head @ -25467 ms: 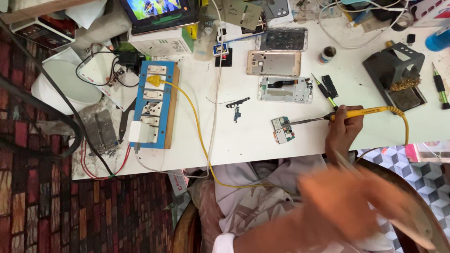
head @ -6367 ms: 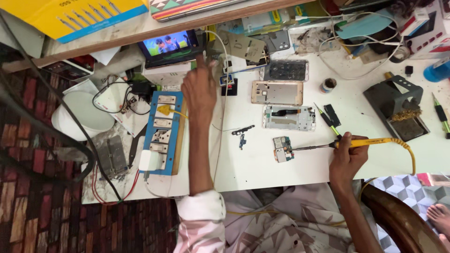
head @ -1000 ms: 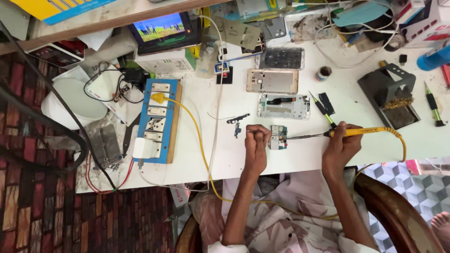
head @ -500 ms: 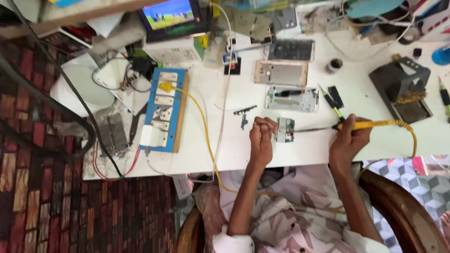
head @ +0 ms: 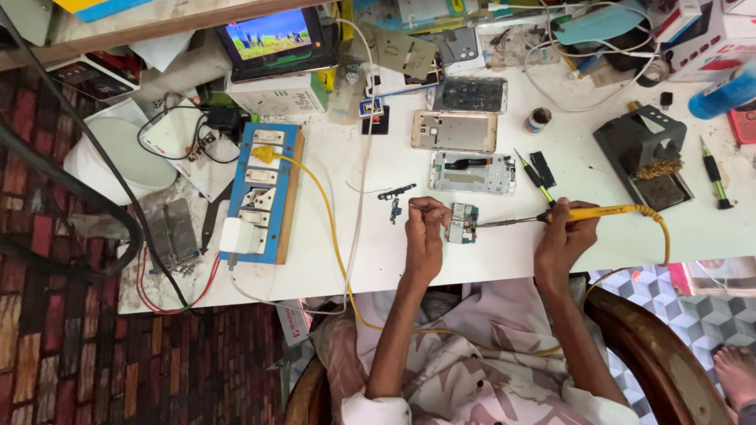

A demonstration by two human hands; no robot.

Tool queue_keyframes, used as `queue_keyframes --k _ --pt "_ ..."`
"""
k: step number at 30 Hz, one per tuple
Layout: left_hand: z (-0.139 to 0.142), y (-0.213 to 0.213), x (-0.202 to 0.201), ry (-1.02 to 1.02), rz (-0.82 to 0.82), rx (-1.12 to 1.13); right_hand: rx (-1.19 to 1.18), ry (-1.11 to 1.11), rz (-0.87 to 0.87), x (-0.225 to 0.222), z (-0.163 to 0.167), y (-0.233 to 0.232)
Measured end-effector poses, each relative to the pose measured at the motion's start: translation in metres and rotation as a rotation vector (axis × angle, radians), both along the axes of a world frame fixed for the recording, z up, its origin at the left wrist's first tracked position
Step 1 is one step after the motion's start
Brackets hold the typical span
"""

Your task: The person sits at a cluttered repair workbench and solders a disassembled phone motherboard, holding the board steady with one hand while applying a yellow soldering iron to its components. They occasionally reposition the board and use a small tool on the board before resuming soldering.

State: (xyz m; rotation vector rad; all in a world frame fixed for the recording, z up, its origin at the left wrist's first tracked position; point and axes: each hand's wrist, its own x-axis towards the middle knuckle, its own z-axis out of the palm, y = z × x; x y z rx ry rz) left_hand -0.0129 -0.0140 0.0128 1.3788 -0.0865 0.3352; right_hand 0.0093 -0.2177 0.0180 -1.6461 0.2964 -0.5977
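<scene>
Head view, looking straight down on a white bench (head: 472, 260) crowded with repair gear. Along its left edge lies a blue power strip (head: 261, 193) on a wooden board, from which a yellow cord (head: 331, 220) runs across the bench and over its near edge; its far end cannot be traced. At the far edge a small screen (head: 272, 35) stands lit. Near the right edge sits a black iron stand (head: 642, 157) with a wad of brass wool, placed within easy reach of the working hand. Toward the middle lie two opened phone frames (head: 454, 131), one behind the other, set aside from the work.

Right hand (head: 563, 240): closed in a pen grip around the yellow soldering iron (head: 587, 212), forearm coming up from the near edge, wrist low over the bench, probably for steadiness. The metal tip points left and reaches the small circuit board (head: 463, 223), which lies flat near the near edge, between the two hands.

Left hand (head: 425, 236): fingers curled and pinched just beside the board's left side, apparently gripping a thin wire or tool too fine to identify. A small loose part (head: 395, 211) lies just left of it.
</scene>
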Motion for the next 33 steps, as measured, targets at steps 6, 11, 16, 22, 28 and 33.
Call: queue_keyframes --k 6,11,16,22,28,33 --pt "-0.009 -0.003 0.005 0.061 -0.026 -0.196 0.028 -0.005 0.030 -0.001 0.002 0.000" --pt "-0.007 -0.002 0.008 -0.037 -0.047 -0.086 -0.020 0.004 0.010 -0.001 0.006 0.002" --pt "-0.005 -0.001 0.010 -0.004 -0.061 -0.057 0.019 -0.001 0.005 0.000 0.002 0.000" --pt "-0.012 -0.002 0.009 0.035 -0.067 -0.206 0.042 -0.022 0.028 -0.002 -0.003 -0.004" --pt "-0.013 -0.003 0.009 0.000 -0.073 -0.213 0.104 -0.057 0.070 -0.003 -0.001 -0.002" --pt "-0.014 -0.003 0.011 0.024 -0.049 -0.240 0.102 -0.042 0.071 -0.005 0.002 -0.002"
